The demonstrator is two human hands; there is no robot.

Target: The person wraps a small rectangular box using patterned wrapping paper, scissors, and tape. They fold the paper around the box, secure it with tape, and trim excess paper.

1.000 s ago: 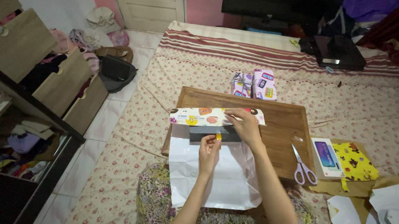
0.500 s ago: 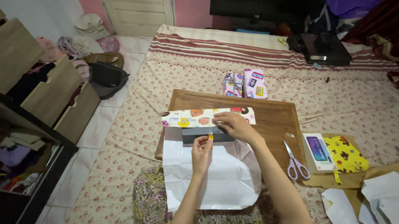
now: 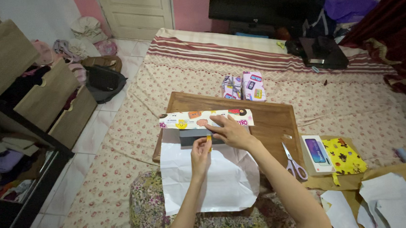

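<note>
Your right hand (image 3: 229,131) lies flat, fingers together, on the folded wrapping paper (image 3: 198,120) over the dark box (image 3: 192,137) on the worktop (image 3: 268,117); your left hand (image 3: 200,151) pinches a small yellow tape piece (image 3: 208,137). The paper looks thin and easy to tear; hold it at the folded edge.

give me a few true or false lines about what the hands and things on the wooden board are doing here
1. The right hand presses on the patterned paper. True.
2. The left hand holds the scissors. False: they lie on the board, untouched; the left hand pinches a small yellow piece.
3. A dark box lies on the white paper. True.
4. The two wrapped parcels sit on the board. False: they lie on the bedsheet beyond it.
</note>
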